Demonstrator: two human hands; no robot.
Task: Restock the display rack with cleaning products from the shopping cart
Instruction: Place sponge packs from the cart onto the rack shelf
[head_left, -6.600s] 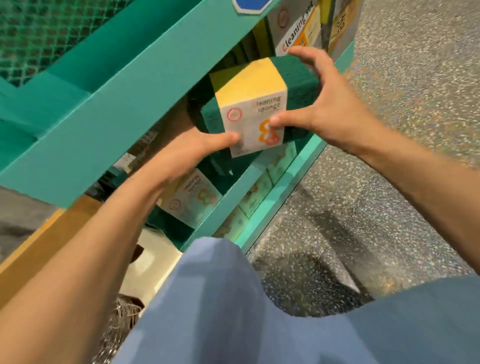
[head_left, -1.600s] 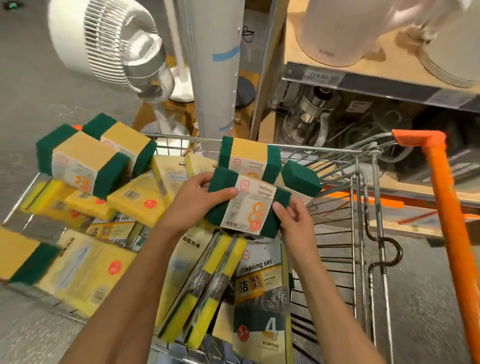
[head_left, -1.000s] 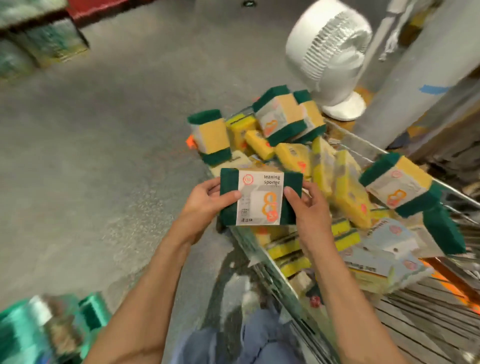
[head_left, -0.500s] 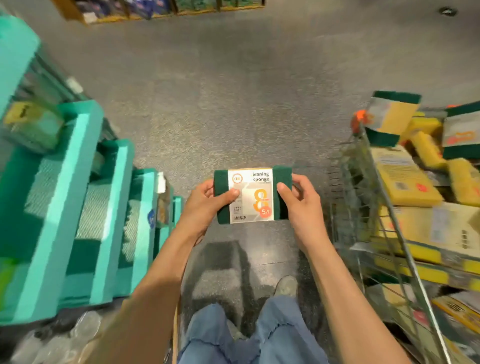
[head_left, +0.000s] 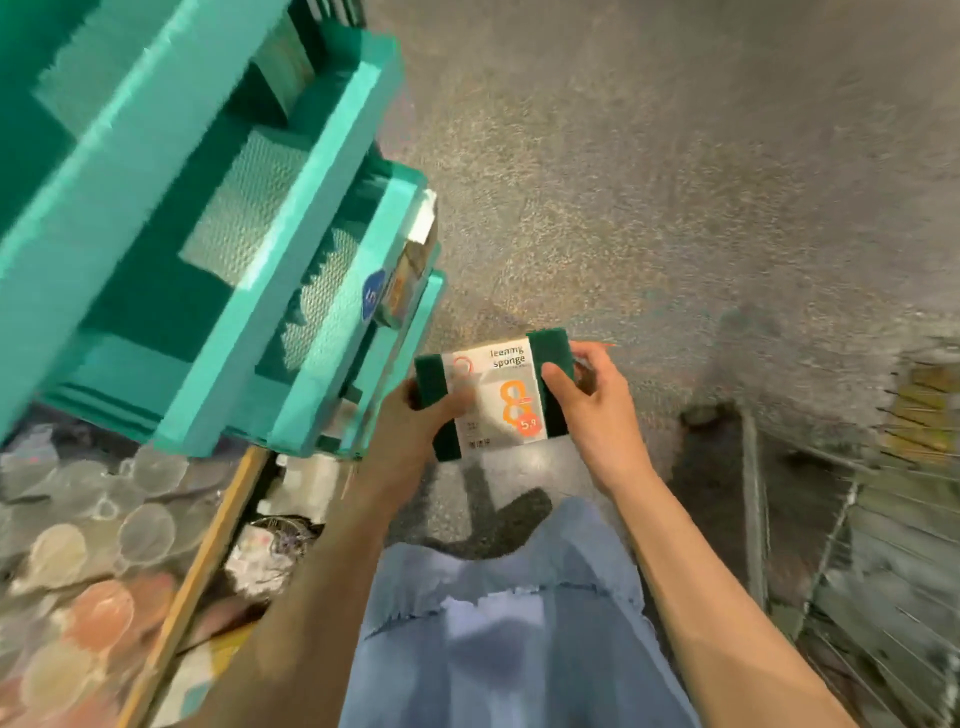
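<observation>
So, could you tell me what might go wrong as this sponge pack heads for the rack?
The green sponge pack with the white label is pinched only at its ends by the left hand and right hand, so it could slip. The teal display rack shows narrow tiers; the pack might catch an edge. The wire shopping cart stands close by the person's right side, a possible bump.

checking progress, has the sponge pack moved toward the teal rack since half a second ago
Yes. The sponge pack, held in both hands, now sits right beside the teal display rack, where before open floor separated them.
</observation>
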